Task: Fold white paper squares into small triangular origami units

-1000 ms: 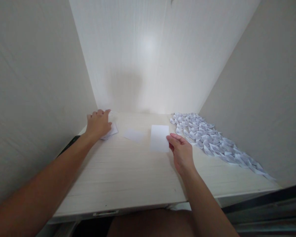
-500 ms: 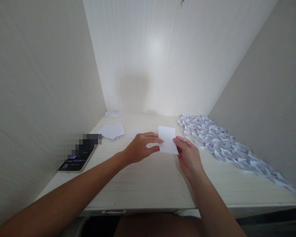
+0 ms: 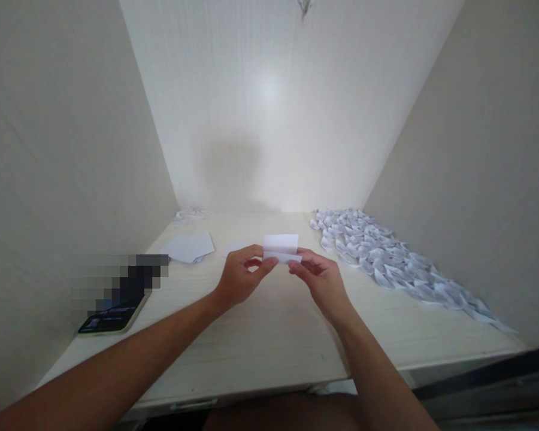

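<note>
A small white paper sheet (image 3: 281, 248) is bent over into a fold just above the pale wooden desk (image 3: 260, 335). My left hand (image 3: 239, 280) pinches its left end between thumb and fingers. My right hand (image 3: 321, 282) pinches its right end the same way. Both hands are closed on the sheet, near the middle of the desk.
A stack of white sheets (image 3: 189, 246) lies at the back left, with a small crumpled white heap (image 3: 189, 214) behind it. A phone (image 3: 117, 311) lies at the left edge. Several folded paper pieces (image 3: 386, 257) spread along the right wall. Walls close in on three sides.
My left hand left the stack at the back left and came to the sheet. Both hands lifted the flat sheet and bent it over into a fold.
</note>
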Tool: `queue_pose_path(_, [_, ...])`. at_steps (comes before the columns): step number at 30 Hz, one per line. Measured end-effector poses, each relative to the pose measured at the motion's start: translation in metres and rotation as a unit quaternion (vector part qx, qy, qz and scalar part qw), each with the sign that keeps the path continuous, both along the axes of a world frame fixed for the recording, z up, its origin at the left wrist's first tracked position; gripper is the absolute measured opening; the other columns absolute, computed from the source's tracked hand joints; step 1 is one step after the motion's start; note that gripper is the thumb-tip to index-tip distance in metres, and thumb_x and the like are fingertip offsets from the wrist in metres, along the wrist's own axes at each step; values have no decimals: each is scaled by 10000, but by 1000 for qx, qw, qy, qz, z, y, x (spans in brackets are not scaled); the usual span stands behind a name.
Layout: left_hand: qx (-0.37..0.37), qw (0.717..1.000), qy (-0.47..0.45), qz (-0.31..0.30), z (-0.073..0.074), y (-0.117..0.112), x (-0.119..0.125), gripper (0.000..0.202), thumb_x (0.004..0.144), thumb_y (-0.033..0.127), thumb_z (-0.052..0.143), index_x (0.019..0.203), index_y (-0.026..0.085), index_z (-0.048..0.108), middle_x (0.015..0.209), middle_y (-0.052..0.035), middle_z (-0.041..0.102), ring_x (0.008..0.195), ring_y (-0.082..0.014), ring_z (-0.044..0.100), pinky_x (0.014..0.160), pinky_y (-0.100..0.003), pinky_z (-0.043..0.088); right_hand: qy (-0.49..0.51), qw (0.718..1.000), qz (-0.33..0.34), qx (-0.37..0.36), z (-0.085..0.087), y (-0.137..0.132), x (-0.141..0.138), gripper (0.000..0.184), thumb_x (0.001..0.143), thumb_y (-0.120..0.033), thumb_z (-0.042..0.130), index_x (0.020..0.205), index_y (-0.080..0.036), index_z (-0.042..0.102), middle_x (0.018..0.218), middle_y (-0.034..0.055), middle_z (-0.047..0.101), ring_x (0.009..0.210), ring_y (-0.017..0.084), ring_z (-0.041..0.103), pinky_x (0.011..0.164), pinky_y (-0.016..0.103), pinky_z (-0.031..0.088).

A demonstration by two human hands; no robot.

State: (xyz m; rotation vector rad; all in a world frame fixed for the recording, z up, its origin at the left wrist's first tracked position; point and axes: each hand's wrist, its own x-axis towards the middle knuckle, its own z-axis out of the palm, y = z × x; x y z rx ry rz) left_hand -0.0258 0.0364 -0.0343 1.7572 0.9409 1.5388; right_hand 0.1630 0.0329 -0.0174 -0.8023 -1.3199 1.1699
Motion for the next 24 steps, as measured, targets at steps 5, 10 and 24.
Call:
queue_pose_path(5, [-42, 997, -56, -28, -4, -1, 4, 397, 828, 333, 791, 1182, 182, 695, 1107, -89, 721, 950, -217, 715, 738, -347, 666, -29, 998, -54, 4, -6, 2, 2, 229, 740, -434, 827, 788, -214, 789, 745, 29, 747, 671, 161, 638, 686, 307, 515])
queue_pose_path(10, [-66, 989, -120, -52, 5, -4, 9, 573, 807, 323, 807, 1320, 166, 604, 1087, -84, 730, 931, -219, 734, 701, -359, 694, -15, 997, -69, -16, -6, -1, 1, 278, 721, -457, 840, 738, -195, 747, 658, 27, 722, 634, 174, 665, 646, 300, 517])
queue_pose_path(24, [-100, 987, -123, -22, 19, -10, 10, 360, 739, 324, 852, 1014, 120, 741, 791, -38, 766, 747, -208, 763, 624, -336, 705, 63, 991, -116, -9, 5, -10, -8, 318, 661, -406, 883, 755, -201, 659, 710, -8, 718, 612, 139, 647, 541, 270, 570])
